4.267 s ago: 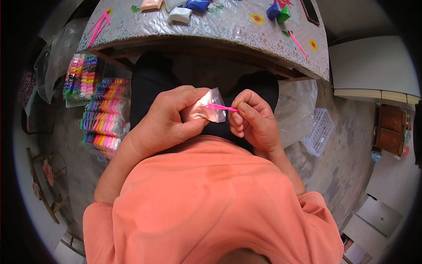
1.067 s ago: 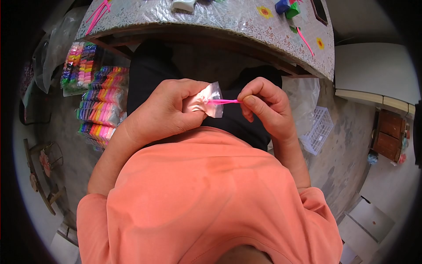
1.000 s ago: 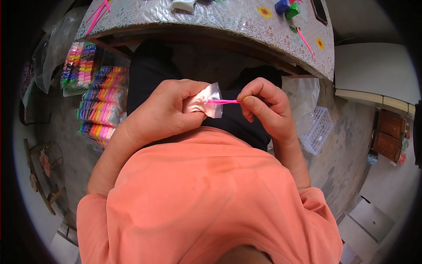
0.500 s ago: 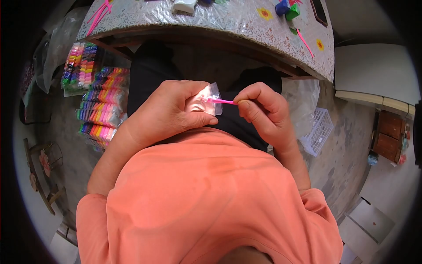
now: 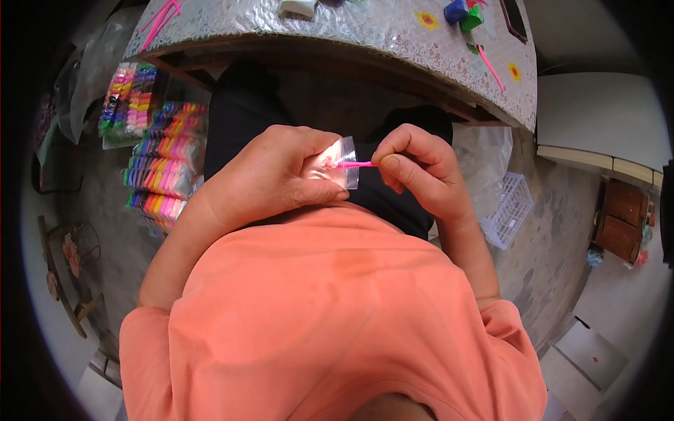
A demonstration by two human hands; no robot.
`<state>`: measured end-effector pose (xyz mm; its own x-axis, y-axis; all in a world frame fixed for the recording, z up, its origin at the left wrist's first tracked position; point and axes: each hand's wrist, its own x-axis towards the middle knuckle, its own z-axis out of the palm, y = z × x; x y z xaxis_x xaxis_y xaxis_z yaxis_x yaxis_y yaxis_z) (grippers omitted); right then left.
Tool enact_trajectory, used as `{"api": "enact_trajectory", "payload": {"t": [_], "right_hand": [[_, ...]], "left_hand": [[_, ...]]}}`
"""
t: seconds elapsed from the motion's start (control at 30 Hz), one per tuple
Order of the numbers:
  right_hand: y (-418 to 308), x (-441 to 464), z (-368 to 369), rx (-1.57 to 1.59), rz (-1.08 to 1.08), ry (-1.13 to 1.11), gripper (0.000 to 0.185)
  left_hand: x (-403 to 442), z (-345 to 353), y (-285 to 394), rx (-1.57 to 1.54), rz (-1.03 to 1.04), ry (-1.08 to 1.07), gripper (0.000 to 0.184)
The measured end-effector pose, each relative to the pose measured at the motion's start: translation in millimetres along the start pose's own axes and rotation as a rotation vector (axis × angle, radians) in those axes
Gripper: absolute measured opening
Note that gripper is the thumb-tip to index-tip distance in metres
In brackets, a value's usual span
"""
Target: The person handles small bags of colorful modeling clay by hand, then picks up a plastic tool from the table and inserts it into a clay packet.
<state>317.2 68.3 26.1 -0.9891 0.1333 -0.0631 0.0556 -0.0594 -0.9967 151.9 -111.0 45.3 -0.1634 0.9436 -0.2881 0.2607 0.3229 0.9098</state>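
Note:
My left hand [image 5: 270,172] is closed around a small clear zip bag [image 5: 350,156] with pale pink, clay-like stuff inside. The bag's mouth points right, above my lap. Between the thumb and forefinger of my right hand [image 5: 418,165] is a thin bright pink stick [image 5: 358,164], held level. Its left end reaches into the bag and touches the pale stuff; the exact shape of the tip is hard to make out.
A table [image 5: 337,41] with a lace-patterned plastic cover stands in front, bearing pink sticks [image 5: 159,24], a blue pot [image 5: 455,10] and a phone [image 5: 513,19]. Packs of coloured clay [image 5: 165,154] lie on the left; a white basket [image 5: 510,210] stands on the right.
My right hand has shifted slightly left and up, its lower fingers now more visible. The pink stick's visible part looks a little shorter. My left hand keeps hold of the bag.

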Motion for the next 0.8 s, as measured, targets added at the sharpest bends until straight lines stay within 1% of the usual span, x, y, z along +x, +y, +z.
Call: {"api": "enact_trajectory", "payload": {"t": [0.07,0.13,0.23,0.37,0.47,0.57,0.67,0.8], "right_hand": [[0,2,-1,0.01,-0.015,-0.025,0.007],[-4,4,-4,-0.067,-0.013,-0.049,0.007],[-10,7,-5,-0.152,-0.049,-0.082,0.006],[-17,10,-5,-0.246,-0.071,-0.105,0.005],[-15,13,-9,-0.239,-0.092,-0.165,0.006],[-11,15,-13,-0.182,-0.025,-0.19,0.007],[-6,15,-12,-0.025,0.039,-0.193,0.008],[1,13,-8,0.124,0.071,-0.174,0.01]], "left_hand": [[0,0,0,0.026,0.014,0.0,0.03],[0,1,-1,0.058,0.027,0.008,0.031],[0,-1,2,0.085,-0.022,-0.039,0.034],[1,-1,3,0.107,-0.013,-0.037,0.043],[0,-1,3,0.104,-0.028,-0.052,0.047],[1,-2,5,0.091,-0.051,-0.078,0.049],[0,-2,5,0.07,-0.046,-0.087,0.049],[0,-2,3,0.049,-0.026,-0.078,0.049]]}}
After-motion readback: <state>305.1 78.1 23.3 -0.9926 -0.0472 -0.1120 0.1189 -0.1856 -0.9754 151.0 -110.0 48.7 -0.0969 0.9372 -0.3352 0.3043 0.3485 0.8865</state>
